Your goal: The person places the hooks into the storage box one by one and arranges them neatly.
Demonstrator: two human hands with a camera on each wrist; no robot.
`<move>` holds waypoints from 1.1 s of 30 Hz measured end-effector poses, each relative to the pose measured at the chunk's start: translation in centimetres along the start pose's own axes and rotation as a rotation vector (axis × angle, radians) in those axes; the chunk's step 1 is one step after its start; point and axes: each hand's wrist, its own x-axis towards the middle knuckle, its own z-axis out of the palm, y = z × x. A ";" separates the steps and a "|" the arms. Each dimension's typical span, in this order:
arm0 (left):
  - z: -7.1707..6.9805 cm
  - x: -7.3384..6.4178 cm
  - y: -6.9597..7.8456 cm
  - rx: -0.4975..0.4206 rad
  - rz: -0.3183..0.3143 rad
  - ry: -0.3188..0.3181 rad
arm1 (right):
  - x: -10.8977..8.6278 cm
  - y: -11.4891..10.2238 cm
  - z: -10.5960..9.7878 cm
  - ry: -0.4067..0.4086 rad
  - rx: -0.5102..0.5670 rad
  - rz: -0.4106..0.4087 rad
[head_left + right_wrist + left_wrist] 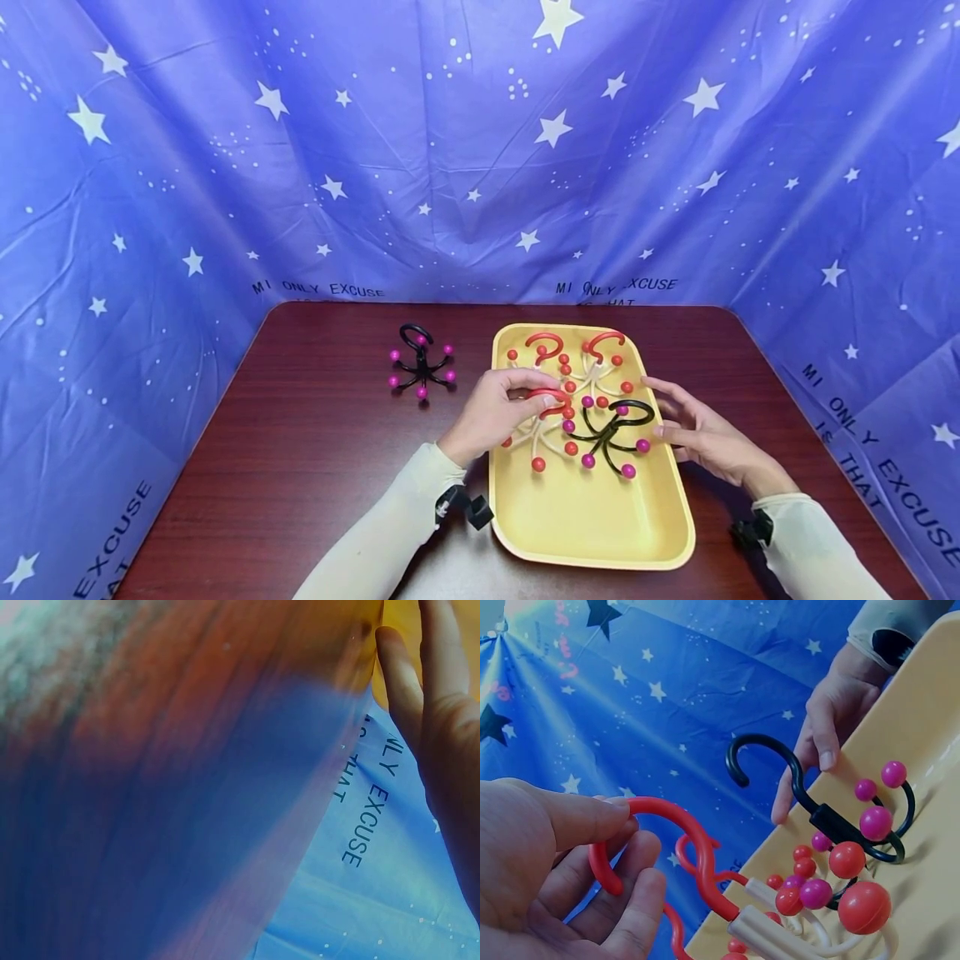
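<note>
My left hand point(491, 417) pinches the red hook of a cream multi-claw hanger point(761, 934) between thumb and fingers. That hanger has red balls on its claw tips and is at the left side of the yellow tray point(585, 529). In the left wrist view the red hook point(676, 811) passes between thumb and fingers. My right hand point(708, 442) touches the tray's right rim with its fingers extended. Beside the held hanger, inside the tray, is a black hanger point(606, 433) with magenta balls. Another red-hooked cream hanger point(595, 377) lies farther back.
A further red hook point(551, 340) shows at the tray's back left. On the dark wooden table point(300, 467), left of the tray, stands a second black hanger point(422, 367) with magenta balls. Blue star-printed cloth point(435, 167) hangs around the back and sides.
</note>
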 end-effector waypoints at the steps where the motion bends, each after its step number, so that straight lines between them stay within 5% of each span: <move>1: 0.0 0.0 -0.2 -0.002 -0.005 0.001 | 0.0 0.0 0.0 0.002 -0.002 0.001; 17: -0.2 -0.3 -1.4 -0.036 -0.017 0.021 | 0.0 0.3 -0.2 0.006 -0.004 0.004; 33: -1.2 -0.1 -0.4 -0.097 -0.009 0.062 | 0.0 0.1 0.0 -0.011 -0.006 -0.012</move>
